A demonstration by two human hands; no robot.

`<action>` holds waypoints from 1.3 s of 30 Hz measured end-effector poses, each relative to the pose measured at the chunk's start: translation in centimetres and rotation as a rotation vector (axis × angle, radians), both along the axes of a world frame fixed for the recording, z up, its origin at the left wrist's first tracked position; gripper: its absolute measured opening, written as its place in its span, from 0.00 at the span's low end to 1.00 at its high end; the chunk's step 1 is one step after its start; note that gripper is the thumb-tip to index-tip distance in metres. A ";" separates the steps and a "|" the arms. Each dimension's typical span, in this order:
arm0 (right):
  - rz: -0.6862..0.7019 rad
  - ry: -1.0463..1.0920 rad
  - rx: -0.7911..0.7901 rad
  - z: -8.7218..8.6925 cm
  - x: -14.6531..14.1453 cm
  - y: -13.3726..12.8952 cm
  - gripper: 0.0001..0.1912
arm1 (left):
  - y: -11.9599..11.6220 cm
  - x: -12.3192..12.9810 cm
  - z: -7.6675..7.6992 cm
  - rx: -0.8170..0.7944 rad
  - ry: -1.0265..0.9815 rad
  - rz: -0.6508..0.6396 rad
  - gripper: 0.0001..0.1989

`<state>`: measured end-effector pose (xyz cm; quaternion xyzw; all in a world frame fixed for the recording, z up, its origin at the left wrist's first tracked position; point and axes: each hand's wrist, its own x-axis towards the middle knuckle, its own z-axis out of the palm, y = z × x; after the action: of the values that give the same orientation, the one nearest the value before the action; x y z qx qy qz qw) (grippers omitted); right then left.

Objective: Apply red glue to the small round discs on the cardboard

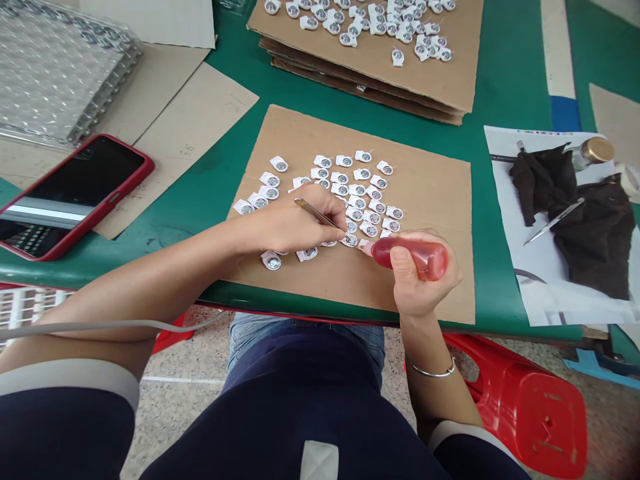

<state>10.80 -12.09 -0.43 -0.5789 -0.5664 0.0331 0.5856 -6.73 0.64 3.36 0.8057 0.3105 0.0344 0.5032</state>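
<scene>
My left hand point(303, 220) pinches a pair of metal tweezers point(314, 211), their tips low among small white parts with round silver centres point(355, 215). In my right hand point(425, 277) lies a squeeze bottle of red liquid point(413, 257), tilted so its narrow nozzle points left. The nozzle end is close to one of the white parts point(349, 241), near the tweezer tips; whether it touches cannot be made out. Several of these parts sit in loose rows on a brown cardboard sheet point(440, 200). My left hand and forearm cover some of them.
Stacked cardboard point(370, 67) with more white parts stands at the back. At left are a red-cased phone point(75, 193) and bubble wrap point(50, 73). Dark cloths point(595, 233), another pair of tweezers point(555, 220) and a capped jar point(593, 153) are at right. A red stool point(545, 413) stands below.
</scene>
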 end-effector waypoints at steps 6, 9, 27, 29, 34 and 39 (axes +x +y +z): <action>-0.009 -0.024 -0.011 0.0 -0.1 0.0 0.10 | 0.1 0.0 -0.2 0.007 -0.035 -0.010 0.06; 0.001 -0.037 -0.003 0.1 -0.1 0.1 0.10 | 0.1 0.0 -0.2 0.005 -0.028 -0.006 0.07; 0.077 -0.008 0.016 -0.1 -0.3 0.3 0.12 | 0.1 0.0 -0.2 0.052 -0.034 -0.009 0.07; 0.075 -0.007 0.011 -0.3 -0.4 0.3 0.12 | 0.1 0.0 -0.3 0.056 -0.035 -0.009 0.07; -0.003 0.247 0.109 0.3 0.2 0.5 0.13 | 0.1 0.0 -0.3 0.030 -0.047 0.004 0.07; 0.057 0.461 0.082 5.2 2.7 2.5 0.16 | 0.2 -0.1 0.1 -0.001 -0.079 0.003 0.07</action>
<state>13.52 -9.55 4.76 -0.5154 -0.4347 0.1577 0.7215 -6.84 0.85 3.46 0.8030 0.2919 0.0668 0.5153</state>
